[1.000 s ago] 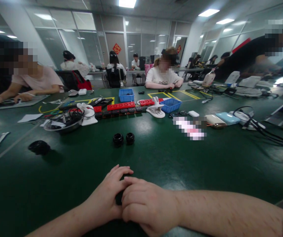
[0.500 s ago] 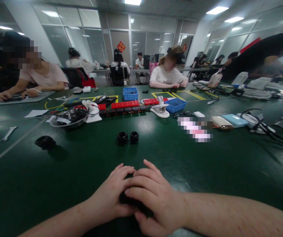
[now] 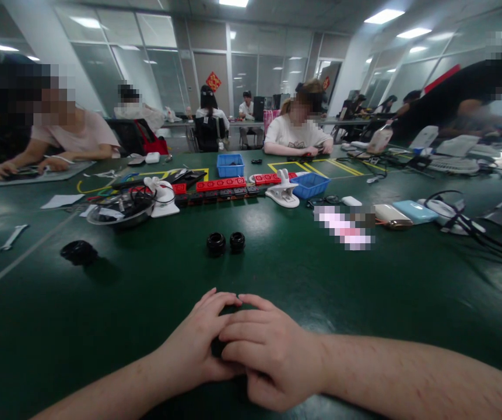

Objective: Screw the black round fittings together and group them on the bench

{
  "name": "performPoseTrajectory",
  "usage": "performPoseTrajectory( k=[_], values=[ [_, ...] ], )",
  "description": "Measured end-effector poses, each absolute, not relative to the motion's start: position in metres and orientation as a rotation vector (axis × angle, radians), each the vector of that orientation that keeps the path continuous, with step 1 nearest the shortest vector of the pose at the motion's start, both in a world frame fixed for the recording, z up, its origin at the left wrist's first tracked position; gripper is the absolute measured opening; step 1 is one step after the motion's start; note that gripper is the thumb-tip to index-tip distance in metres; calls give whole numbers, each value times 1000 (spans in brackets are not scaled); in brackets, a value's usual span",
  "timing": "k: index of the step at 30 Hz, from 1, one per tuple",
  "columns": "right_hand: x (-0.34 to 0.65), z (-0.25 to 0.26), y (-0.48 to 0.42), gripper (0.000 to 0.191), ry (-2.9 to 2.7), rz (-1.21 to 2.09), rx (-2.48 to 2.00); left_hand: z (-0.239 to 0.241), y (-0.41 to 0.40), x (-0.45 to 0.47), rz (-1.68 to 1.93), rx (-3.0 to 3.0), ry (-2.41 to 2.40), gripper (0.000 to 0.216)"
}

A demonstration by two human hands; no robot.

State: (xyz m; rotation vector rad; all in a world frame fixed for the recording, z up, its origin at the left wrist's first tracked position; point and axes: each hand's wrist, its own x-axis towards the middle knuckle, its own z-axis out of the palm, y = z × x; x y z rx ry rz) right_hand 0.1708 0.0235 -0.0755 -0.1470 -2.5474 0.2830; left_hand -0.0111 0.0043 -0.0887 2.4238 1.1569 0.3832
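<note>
Low in the middle of the head view, my left hand (image 3: 192, 347) and my right hand (image 3: 274, 353) meet around a dark, black part (image 3: 217, 348). Only a sliver of it shows between the fingers, so its shape is hidden. The left hand cups it from the left side. Curled over its right side and top are the right hand's fingers, their tips touching or nearly touching the left hand. Beyond the hands, two small black ring-shaped fittings (image 3: 216, 244) stand side by side on the green table (image 3: 154, 286). A larger black round fitting (image 3: 79, 252) lies farther left.
A wrench (image 3: 13, 238) lies at the left, near a metal bowl (image 3: 119, 219) of dark parts. Red power strips (image 3: 221, 184), a white clip (image 3: 283, 192) and blue bins (image 3: 230, 166) stand across the middle. Power banks (image 3: 414, 212) and cables lie at right. Other people sit around.
My right hand's fingers have drawn in, its raised index finger coming down and its thumb tucking under. The left hand keeps nearly the same hold. The fittings on the table stay put.
</note>
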Motion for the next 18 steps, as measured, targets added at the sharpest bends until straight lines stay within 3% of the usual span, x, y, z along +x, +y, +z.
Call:
performPoseTrajectory(
  k=[6, 10, 16, 18],
  values=[
    [174, -72, 27, 27, -2516, 286, -18, -98, 5, -13, 411, 2455, 1175, 53],
    [181, -66, 25, 33, -2353, 341, -174, -95, 5, -15, 387, 2474, 1107, 54],
    [184, -76, 42, 48, -1793, 1101, -681, -84, 3, -17, 326, 2343, 1164, 46],
    [179, -83, 50, 53, -1720, 1220, -768, -83, 3, -18, 317, 2323, 1166, 47]
  ],
)
